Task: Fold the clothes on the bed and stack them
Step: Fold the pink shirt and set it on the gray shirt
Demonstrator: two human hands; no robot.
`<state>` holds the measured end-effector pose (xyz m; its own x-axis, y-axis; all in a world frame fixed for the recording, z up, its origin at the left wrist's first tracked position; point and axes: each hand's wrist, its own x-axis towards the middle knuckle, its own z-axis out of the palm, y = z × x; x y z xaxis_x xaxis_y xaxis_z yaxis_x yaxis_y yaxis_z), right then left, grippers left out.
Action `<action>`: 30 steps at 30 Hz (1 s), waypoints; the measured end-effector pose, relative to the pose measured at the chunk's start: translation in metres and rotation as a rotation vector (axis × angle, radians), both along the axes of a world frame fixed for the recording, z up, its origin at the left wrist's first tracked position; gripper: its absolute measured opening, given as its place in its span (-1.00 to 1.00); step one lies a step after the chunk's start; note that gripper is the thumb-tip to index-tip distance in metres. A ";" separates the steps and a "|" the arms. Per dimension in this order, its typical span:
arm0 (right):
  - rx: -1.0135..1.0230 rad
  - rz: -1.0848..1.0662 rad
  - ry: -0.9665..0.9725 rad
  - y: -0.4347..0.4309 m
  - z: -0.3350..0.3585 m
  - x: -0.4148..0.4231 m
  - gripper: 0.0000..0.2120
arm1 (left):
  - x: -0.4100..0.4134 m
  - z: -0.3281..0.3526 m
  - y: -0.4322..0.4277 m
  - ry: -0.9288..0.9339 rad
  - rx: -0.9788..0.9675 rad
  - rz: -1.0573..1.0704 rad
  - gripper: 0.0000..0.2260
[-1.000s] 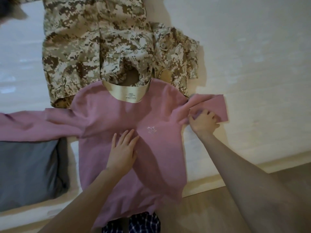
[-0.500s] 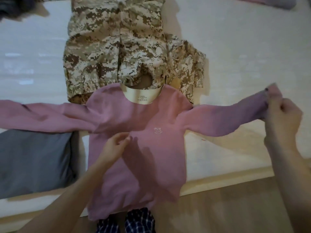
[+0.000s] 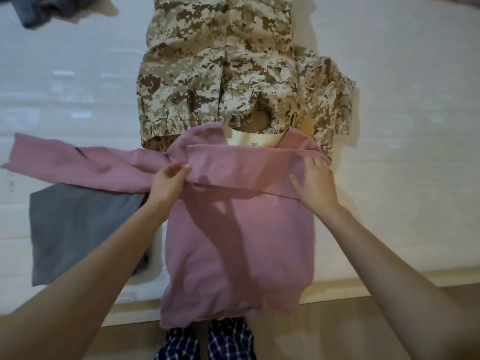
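Two garments showed only partly: a dark garment (image 3: 36, 9) cut off at the top-left corner, and a camouflage garment (image 3: 220, 74) overlapped by the pink sweater (image 3: 239, 242). The sweater lay lengthwise on the bed (image 3: 415, 126), collar pointing away, hem over the near edge. The left hand (image 3: 167, 181) pinched its folded-over sleeve; the right hand (image 3: 315, 183) pressed it, fingers (image 3: 318, 166) spread.

Your arms: left arm (image 3: 91, 268) and right arm (image 3: 389, 266) are both bare all the way along.
Your hands: left hand (image 3: 168, 181) and right hand (image 3: 315, 184) are bare too.
Your trousers (image 3: 230, 339): dark blue with thin white lines that make little squares, on both legs.
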<state>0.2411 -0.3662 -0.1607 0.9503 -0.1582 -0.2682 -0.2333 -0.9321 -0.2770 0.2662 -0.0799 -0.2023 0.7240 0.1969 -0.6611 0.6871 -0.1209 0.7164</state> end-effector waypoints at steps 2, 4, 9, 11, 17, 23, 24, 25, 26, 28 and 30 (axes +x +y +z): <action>-0.020 0.001 0.007 -0.020 -0.006 0.017 -0.50 | 0.010 0.003 -0.010 -0.053 0.083 -0.020 -0.60; -0.017 0.063 0.080 -0.031 -0.012 0.032 -0.48 | 0.020 0.009 -0.020 -0.086 0.143 -0.088 -0.61; -0.033 0.090 0.196 -0.043 -0.022 0.051 -0.46 | 0.014 0.032 -0.031 -0.194 0.038 -0.190 -0.87; -0.038 0.116 0.241 -0.045 -0.022 0.055 -0.65 | -0.001 0.033 -0.032 -0.217 -0.027 -0.149 -0.87; 0.333 0.023 0.196 -0.061 -0.007 0.056 -0.84 | -0.009 0.014 -0.011 -0.337 0.154 -0.008 -0.79; -0.063 0.001 0.057 -0.039 -0.024 0.044 -0.70 | 0.005 -0.007 0.022 -0.233 0.251 0.134 -0.83; -0.105 -0.042 -0.023 -0.029 -0.024 0.037 -0.66 | 0.003 -0.008 0.034 -0.226 0.282 0.203 -0.77; -0.114 -0.067 -0.107 -0.018 -0.022 0.027 -0.65 | -0.001 -0.009 0.049 -0.234 0.338 0.262 -0.73; -0.099 -0.057 -0.170 -0.004 -0.021 0.016 -0.65 | -0.007 -0.008 0.065 -0.237 0.407 0.309 -0.70; -0.027 0.059 -0.202 0.035 -0.018 -0.006 -0.63 | -0.018 -0.008 0.102 -0.209 0.541 0.374 -0.65; 0.016 0.226 -0.179 0.081 -0.021 -0.024 -0.56 | -0.025 -0.009 0.138 -0.142 0.625 0.377 -0.60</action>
